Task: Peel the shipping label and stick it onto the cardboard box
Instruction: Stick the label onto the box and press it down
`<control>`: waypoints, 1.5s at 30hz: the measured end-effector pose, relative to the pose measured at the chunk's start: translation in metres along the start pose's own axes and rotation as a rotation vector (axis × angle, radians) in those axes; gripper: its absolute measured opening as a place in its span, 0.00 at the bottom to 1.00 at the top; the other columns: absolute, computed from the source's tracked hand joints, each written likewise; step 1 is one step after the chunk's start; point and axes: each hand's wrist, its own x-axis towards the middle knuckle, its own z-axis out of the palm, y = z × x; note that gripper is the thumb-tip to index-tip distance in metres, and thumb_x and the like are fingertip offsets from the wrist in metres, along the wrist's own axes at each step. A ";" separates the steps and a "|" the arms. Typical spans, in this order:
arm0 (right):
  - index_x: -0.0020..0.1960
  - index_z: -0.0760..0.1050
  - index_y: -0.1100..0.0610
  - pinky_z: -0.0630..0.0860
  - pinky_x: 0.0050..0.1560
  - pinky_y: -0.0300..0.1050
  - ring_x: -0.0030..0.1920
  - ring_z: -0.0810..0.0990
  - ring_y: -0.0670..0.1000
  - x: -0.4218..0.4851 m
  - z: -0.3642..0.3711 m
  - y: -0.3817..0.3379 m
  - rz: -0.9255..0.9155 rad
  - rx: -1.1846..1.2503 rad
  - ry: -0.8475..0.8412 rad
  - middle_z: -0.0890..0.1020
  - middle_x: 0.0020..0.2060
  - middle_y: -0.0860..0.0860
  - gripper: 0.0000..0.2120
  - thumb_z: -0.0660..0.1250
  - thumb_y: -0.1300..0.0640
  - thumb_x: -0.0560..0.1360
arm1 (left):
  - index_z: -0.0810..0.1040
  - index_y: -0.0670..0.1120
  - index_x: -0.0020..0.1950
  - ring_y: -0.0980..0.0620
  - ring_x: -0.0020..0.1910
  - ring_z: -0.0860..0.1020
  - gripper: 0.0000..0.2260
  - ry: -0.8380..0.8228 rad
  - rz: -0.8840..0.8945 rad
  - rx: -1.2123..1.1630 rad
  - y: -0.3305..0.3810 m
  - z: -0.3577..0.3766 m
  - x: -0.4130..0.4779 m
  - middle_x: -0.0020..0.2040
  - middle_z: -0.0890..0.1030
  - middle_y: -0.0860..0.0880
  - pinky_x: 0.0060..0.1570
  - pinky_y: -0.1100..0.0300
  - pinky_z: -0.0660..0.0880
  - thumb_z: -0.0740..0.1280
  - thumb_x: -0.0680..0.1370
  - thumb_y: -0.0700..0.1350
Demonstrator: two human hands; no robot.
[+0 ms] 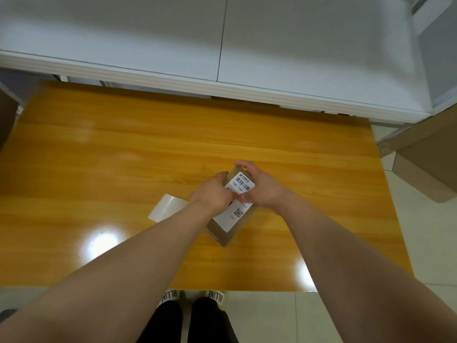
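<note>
Both hands press down on the one shipping label (237, 203) lying on the single cardboard box (228, 214) on the wooden table (123, 149). The left hand (212, 194) and right hand (262, 188) meet mid-label, fingers curled flat against it, gripping nothing. One backing sheet (166, 207) lies beside the box.

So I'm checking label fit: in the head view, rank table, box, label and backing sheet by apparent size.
1. table
2. box
3. label
4. backing sheet, partly hidden by the arm, so its place against the label is unsure.

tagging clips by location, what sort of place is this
Probably a home or small packing corner: a wooden table on tiled floor, white cabinets behind, spare cardboard boxes beside it.
</note>
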 end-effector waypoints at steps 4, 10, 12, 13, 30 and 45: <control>0.69 0.70 0.44 0.82 0.48 0.53 0.50 0.83 0.55 0.008 0.004 -0.001 0.045 0.216 0.092 0.81 0.56 0.53 0.31 0.67 0.70 0.74 | 0.74 0.62 0.63 0.46 0.50 0.82 0.21 0.058 -0.056 -0.066 0.000 0.006 0.000 0.49 0.84 0.54 0.58 0.41 0.74 0.62 0.69 0.54; 0.59 0.75 0.44 0.79 0.41 0.48 0.45 0.83 0.56 0.022 0.016 -0.007 0.092 0.303 0.211 0.83 0.51 0.53 0.22 0.66 0.68 0.73 | 0.75 0.66 0.65 0.47 0.48 0.82 0.21 0.160 -0.116 -0.152 0.000 0.010 0.003 0.49 0.84 0.56 0.54 0.47 0.78 0.62 0.72 0.60; 0.57 0.76 0.44 0.78 0.40 0.48 0.43 0.82 0.56 0.025 0.019 -0.006 0.100 0.314 0.253 0.82 0.49 0.52 0.20 0.66 0.66 0.73 | 0.76 0.66 0.65 0.48 0.47 0.82 0.20 0.183 -0.133 -0.188 0.002 0.009 0.004 0.47 0.84 0.56 0.53 0.48 0.79 0.62 0.72 0.60; 0.56 0.76 0.44 0.79 0.41 0.50 0.42 0.82 0.56 0.027 0.020 -0.006 0.103 0.310 0.269 0.82 0.47 0.52 0.19 0.66 0.65 0.73 | 0.76 0.65 0.65 0.48 0.47 0.82 0.20 0.193 -0.141 -0.201 0.002 0.009 0.004 0.47 0.85 0.56 0.52 0.48 0.79 0.62 0.73 0.60; 0.69 0.70 0.39 0.62 0.65 0.46 0.72 0.62 0.55 0.018 0.003 0.005 -0.141 -0.181 0.156 0.68 0.72 0.50 0.24 0.70 0.53 0.75 | 0.62 0.58 0.77 0.44 0.75 0.60 0.39 0.279 -0.105 0.101 -0.012 -0.008 -0.001 0.74 0.69 0.48 0.67 0.41 0.59 0.67 0.69 0.70; 0.57 0.80 0.43 0.75 0.64 0.52 0.67 0.68 0.53 0.020 0.019 0.004 -0.095 0.028 0.143 0.67 0.64 0.47 0.22 0.77 0.62 0.68 | 0.76 0.57 0.57 0.47 0.67 0.66 0.21 0.331 -0.162 -0.159 -0.019 -0.001 -0.005 0.59 0.77 0.54 0.59 0.46 0.67 0.76 0.66 0.52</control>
